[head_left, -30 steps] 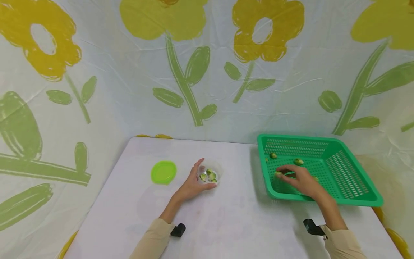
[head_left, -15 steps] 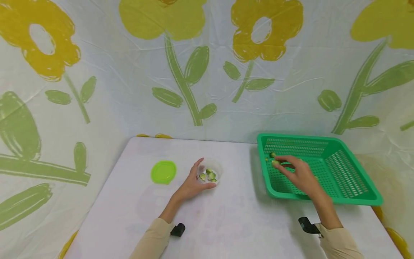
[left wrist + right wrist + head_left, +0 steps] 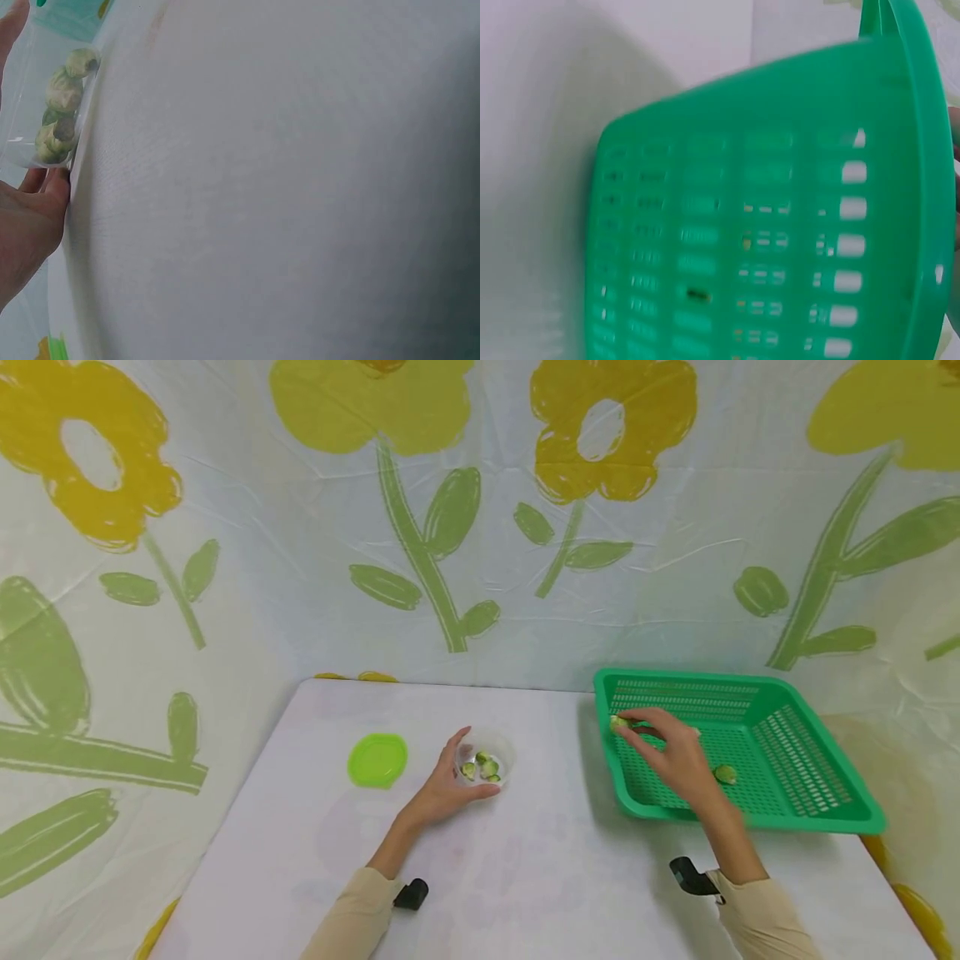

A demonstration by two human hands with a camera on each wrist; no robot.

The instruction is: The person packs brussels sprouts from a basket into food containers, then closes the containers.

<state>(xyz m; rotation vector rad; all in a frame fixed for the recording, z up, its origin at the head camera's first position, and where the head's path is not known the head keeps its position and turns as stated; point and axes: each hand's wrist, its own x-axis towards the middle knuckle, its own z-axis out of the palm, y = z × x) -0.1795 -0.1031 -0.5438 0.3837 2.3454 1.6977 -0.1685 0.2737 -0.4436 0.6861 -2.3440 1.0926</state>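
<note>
My left hand (image 3: 441, 789) holds a small clear plastic cup (image 3: 510, 753) on the table, thumb on the near side and fingers on the far side. Several cut-looking Brussels sprouts (image 3: 487, 767) lie in the cup; the left wrist view shows these sprouts (image 3: 64, 94) through its wall. My right hand (image 3: 672, 758) pinches another Brussels sprout (image 3: 618, 723) between thumb and fingertips, near the left rim of a green plastic basket (image 3: 832, 768). One sprout (image 3: 725, 774) lies on the basket floor, and part of another shows behind the hand. The basket wall (image 3: 780, 97) mostly fills the right wrist view.
A lime-green lid (image 3: 377, 760) lies on the white table (image 3: 540, 877) left of the cup. Flower-printed cloth (image 3: 300, 543) stands behind and beside the table. The basket's raised rim lies near the table's right side.
My right hand has moved up and left inside the basket with the pinched sprout, toward the left rim. A sprout on the basket floor has come into full view. The left hand stays put.
</note>
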